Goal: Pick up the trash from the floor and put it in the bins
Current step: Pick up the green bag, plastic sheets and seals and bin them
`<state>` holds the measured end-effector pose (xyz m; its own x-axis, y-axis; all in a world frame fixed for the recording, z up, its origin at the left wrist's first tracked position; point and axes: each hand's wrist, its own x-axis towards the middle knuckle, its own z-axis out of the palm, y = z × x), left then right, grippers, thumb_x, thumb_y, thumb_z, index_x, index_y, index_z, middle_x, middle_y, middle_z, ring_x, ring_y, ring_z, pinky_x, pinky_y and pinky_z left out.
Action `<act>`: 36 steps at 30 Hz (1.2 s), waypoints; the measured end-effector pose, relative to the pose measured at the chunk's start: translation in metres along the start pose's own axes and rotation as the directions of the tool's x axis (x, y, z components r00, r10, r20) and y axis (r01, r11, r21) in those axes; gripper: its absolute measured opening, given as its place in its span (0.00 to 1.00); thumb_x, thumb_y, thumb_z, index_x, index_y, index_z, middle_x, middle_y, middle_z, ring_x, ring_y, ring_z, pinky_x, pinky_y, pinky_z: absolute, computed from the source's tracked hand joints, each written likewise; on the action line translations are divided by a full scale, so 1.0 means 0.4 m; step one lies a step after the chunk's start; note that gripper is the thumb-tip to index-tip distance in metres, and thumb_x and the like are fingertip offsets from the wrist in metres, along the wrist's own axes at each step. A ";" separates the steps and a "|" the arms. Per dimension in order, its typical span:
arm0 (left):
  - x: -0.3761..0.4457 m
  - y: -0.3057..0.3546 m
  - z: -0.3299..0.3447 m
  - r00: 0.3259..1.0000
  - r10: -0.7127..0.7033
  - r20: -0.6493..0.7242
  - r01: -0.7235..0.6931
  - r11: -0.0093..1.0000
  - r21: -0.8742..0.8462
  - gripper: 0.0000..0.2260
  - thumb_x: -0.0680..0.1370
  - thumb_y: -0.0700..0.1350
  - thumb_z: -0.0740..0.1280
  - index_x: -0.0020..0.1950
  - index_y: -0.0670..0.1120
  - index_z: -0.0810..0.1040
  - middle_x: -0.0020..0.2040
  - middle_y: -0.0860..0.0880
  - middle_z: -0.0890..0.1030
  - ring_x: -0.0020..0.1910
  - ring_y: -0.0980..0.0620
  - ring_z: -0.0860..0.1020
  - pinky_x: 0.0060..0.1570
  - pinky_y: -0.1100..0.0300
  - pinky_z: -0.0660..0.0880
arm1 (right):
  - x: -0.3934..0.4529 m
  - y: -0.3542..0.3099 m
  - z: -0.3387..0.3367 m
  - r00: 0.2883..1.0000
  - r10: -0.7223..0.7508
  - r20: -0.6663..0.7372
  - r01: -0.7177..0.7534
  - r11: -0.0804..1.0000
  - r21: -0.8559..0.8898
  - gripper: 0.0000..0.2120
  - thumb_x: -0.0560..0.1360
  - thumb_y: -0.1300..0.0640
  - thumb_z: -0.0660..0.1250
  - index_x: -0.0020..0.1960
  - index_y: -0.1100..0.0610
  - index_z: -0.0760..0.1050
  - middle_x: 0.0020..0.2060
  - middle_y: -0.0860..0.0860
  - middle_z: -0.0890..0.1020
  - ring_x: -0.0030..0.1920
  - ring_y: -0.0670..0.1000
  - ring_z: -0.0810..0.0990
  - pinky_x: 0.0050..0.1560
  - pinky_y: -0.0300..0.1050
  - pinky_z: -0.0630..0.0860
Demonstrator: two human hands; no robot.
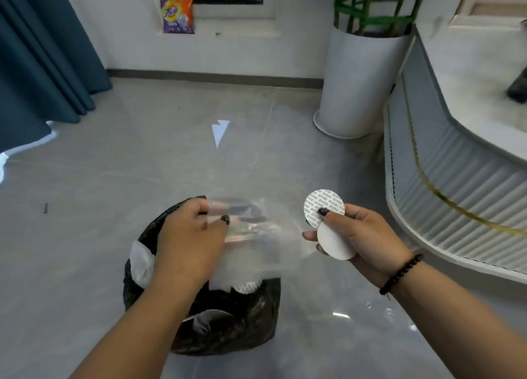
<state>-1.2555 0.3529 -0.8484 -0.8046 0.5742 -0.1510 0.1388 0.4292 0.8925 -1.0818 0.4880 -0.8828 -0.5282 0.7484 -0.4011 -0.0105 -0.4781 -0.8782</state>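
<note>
Two hands over a grey floor. Left hand has fingers curled, pinching a clear plastic wrapper above the bin; wrapper is blurred, edges hard to tell. Right hand is just right of the bin, thumb pressed on a printed round seal, with a plain white disc held under it in the same curled fingers; the two discs overlap. Black bead bracelet on the right wrist. Bin is lined with a black bag, sits on the floor below the left hand, with white crumpled paper at its left rim and more pale scraps inside. Farther out, a white triangular paper scrap lies on the floor beyond the bin, well apart from it. Small dark speck on the floor at left. Tall white planter with green stems stands at right rear, near a ribbed white worktop with a gold trim line. Blue curtain at left. Orange-purple bag rests on the window sill at the back wall.
</note>
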 end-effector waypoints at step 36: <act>-0.042 0.060 -0.050 0.916 0.018 0.402 0.099 0.958 -0.269 0.10 0.78 0.34 0.64 0.49 0.45 0.83 0.43 0.38 0.85 0.42 0.41 0.84 0.41 0.48 0.80 | -0.114 -0.022 0.000 0.985 -0.060 0.164 0.004 0.946 0.324 0.25 0.59 0.47 0.71 0.48 0.65 0.81 0.35 0.60 0.81 0.29 0.56 0.79 0.28 0.46 0.78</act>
<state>-1.2503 0.3398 -0.8159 -0.5023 0.8136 -0.2927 -0.1021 0.2803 0.9545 -1.0576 0.4581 -0.8570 -0.6589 0.6901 -0.2992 -0.2867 -0.5982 -0.7483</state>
